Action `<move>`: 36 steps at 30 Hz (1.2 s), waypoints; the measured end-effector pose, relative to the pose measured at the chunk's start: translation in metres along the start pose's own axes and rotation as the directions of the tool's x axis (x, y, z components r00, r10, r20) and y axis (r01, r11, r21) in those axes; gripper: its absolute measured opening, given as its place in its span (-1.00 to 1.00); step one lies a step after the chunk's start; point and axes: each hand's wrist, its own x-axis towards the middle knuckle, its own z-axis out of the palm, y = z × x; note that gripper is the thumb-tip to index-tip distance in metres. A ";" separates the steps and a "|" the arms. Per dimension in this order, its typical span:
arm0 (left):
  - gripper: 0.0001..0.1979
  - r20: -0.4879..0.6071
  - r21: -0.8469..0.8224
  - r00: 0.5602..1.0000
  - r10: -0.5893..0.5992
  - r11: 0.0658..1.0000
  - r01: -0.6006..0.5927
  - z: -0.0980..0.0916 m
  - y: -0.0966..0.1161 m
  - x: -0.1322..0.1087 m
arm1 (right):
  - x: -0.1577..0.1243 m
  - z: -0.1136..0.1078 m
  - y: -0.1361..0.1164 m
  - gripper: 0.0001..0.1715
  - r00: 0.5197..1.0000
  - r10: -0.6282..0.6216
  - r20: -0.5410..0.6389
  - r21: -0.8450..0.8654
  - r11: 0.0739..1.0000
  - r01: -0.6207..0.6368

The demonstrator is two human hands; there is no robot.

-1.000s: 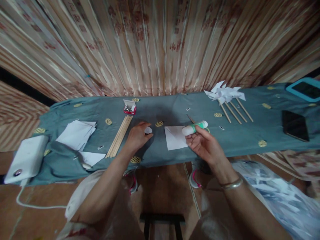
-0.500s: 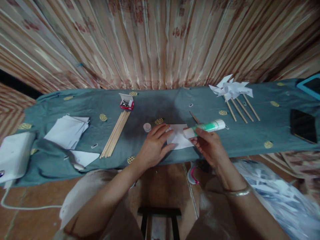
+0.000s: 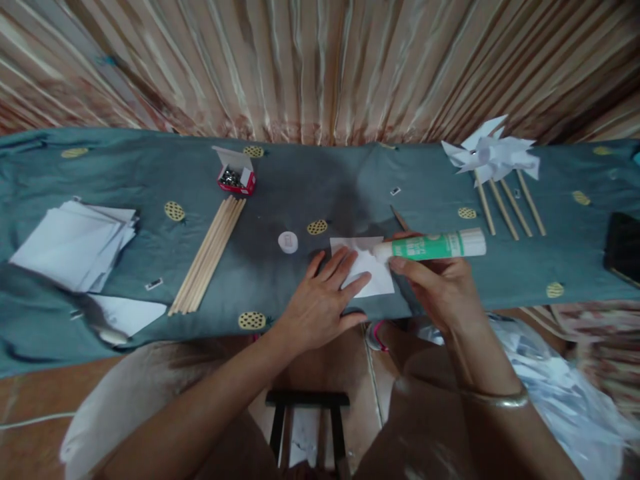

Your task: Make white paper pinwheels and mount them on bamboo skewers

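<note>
My left hand (image 3: pixel 323 301) lies flat, fingers spread, on the left part of a white square of paper (image 3: pixel 373 275) on the blue-grey cloth (image 3: pixel 300 193). My right hand (image 3: pixel 440 288) grips a green and white glue stick (image 3: pixel 434 245) held level, its open tip pointing left over the paper's upper edge. The glue stick's round white cap (image 3: pixel 288 241) lies on the cloth just left of the paper.
A bundle of wooden sticks (image 3: pixel 207 253) and a red box of pins (image 3: pixel 235 177) lie to the left, a stack of white paper squares (image 3: pixel 75 240) further left. Several finished paper pinwheels (image 3: pixel 493 157) lie at the right. A dark phone (image 3: pixel 623 247) sits at the far right.
My left hand left the cap on the cloth and moved right onto the paper, spreading flat. My right hand brought the glue stick's tip over the paper. The camera dipped closer to the table.
</note>
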 end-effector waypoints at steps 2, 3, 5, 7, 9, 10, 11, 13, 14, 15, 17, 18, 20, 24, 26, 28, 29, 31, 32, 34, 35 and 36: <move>-0.37 0.002 -0.011 1.000 -0.003 1.000 0.003 0.000 0.001 0.001 | -0.001 0.002 0.002 -0.77 0.999 -0.054 0.002 -0.239 0.970 0.053; -0.38 0.002 -0.015 1.000 -0.005 1.000 0.005 -0.001 0.001 0.001 | -0.001 0.003 0.003 -0.76 0.997 -0.076 0.013 -0.356 0.931 0.076; -0.38 0.000 -0.022 1.000 -0.005 1.000 0.005 -0.001 0.001 0.001 | -0.003 0.004 0.005 -0.72 0.993 -0.104 0.050 -0.540 0.834 0.115; -0.38 0.000 -0.026 1.000 -0.002 1.000 0.002 -0.001 0.001 0.002 | -0.005 0.003 0.007 -0.67 0.987 -0.132 0.091 -0.641 0.751 0.160; -0.39 0.001 -0.024 1.000 0.002 1.000 -0.002 -0.001 0.001 0.001 | -0.007 0.002 0.009 -0.63 0.977 -0.170 0.133 -0.679 0.702 0.214; -0.39 0.001 -0.020 1.000 0.004 1.000 -0.004 -0.002 0.001 0.001 | -0.007 0.001 0.011 -0.62 0.970 -0.188 0.154 -0.686 0.686 0.242; -0.40 0.001 -0.015 1.000 0.006 1.000 -0.006 -0.002 0.001 0.001 | -0.008 0.000 0.012 -0.61 0.963 -0.203 0.174 -0.692 0.671 0.267; -0.39 -0.003 -0.004 1.000 0.011 1.000 -0.011 -0.002 0.001 0.001 | -0.009 -0.001 0.014 -0.61 0.953 -0.218 0.212 -0.711 0.634 0.303; -0.39 -0.002 0.002 1.000 0.011 1.000 -0.011 -0.002 0.002 0.002 | -0.009 -0.001 0.014 -0.61 0.949 -0.219 0.227 -0.725 0.613 0.315; -0.39 0.001 0.007 1.000 0.011 1.000 -0.011 -0.001 0.002 0.002 | -0.009 -0.001 0.015 -0.59 0.946 -0.216 0.241 -0.739 0.591 0.323; -0.40 0.001 0.010 1.000 0.011 1.000 -0.011 -0.001 0.002 0.002 | -0.008 0.000 0.015 -0.57 0.940 -0.212 0.267 -0.762 0.551 0.341; -0.41 -0.002 0.008 1.000 0.012 1.000 -0.012 -0.001 0.002 0.002 | -0.008 0.001 0.015 -0.56 0.937 -0.212 0.277 -0.771 0.533 0.349; -0.43 -0.011 0.003 1.000 0.012 1.000 -0.012 0.000 0.002 0.002 | -0.008 0.002 0.015 -0.53 0.932 -0.223 0.287 -0.788 0.498 0.362; -0.42 -0.008 -0.001 1.000 0.006 1.000 -0.006 0.000 0.002 0.002 | -0.007 0.004 0.019 -0.45 0.916 -0.270 0.297 -0.818 0.423 0.390; -0.42 0.000 -0.001 1.000 0.004 1.000 -0.004 -0.001 0.002 0.002 | -0.006 0.004 0.020 -0.42 0.903 -0.294 0.313 -0.819 0.399 0.413; -0.43 0.003 -0.002 1.000 0.002 1.000 -0.002 -0.001 0.002 0.002 | -0.004 0.003 0.020 -0.42 0.892 -0.308 0.330 -0.812 0.389 0.435; -0.43 0.001 -0.001 1.000 0.001 1.000 -0.001 -0.001 0.002 0.002 | -0.004 0.002 0.020 -0.42 0.889 -0.309 0.336 -0.809 0.388 0.441; -0.44 -0.007 0.000 1.000 0.005 1.000 -0.005 -0.001 0.002 0.002 | -0.003 0.002 0.019 -0.42 0.891 -0.295 0.344 -0.809 0.389 0.441; -0.44 -0.012 -0.001 1.000 0.010 1.000 -0.010 -0.001 0.001 0.002 | -0.003 0.002 0.019 -0.43 0.894 -0.286 0.344 -0.812 0.388 0.436; -0.45 -0.020 -0.002 1.000 0.017 1.000 -0.017 0.001 0.001 0.001 | -0.003 0.001 0.018 -0.44 0.900 -0.272 0.339 -0.819 0.386 0.425; -0.45 -0.022 -0.003 1.000 0.019 1.000 -0.019 0.001 0.001 0.001 | -0.003 0.001 0.018 -0.44 0.902 -0.268 0.338 -0.820 0.387 0.422; -0.45 -0.026 -0.004 0.999 0.019 1.000 -0.019 0.002 0.001 0.001 | -0.003 0.001 0.018 -0.45 0.904 -0.263 0.337 -0.821 0.387 0.419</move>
